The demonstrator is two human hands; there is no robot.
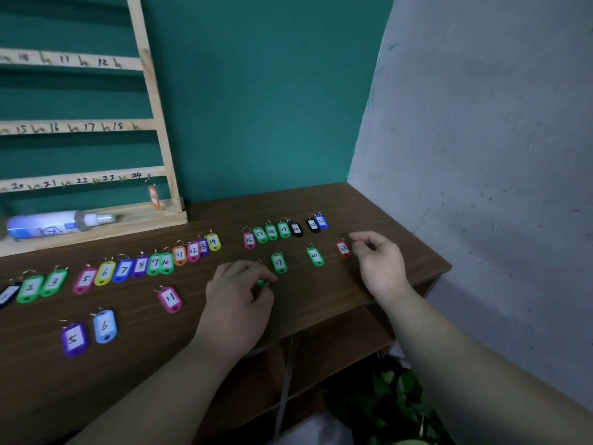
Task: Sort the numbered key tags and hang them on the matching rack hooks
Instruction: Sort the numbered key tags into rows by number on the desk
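Several coloured numbered key tags lie in a row on the brown table, running from tag 2 at the left to tag 23 in blue at the right. A wooden rack with numbered hooks leans on the teal wall; an orange tag 24 hangs on its hook. My left hand pinches a small green tag, mostly hidden under my fingers. My right hand has curled fingers beside the red tag 23; whether they touch it I cannot tell.
Loose tags lie in front of the row: purple 5, light blue 6, pink 11, green 17, green 20. A white bottle lies on the rack's base. A grey wall bounds the right; a plant stands below.
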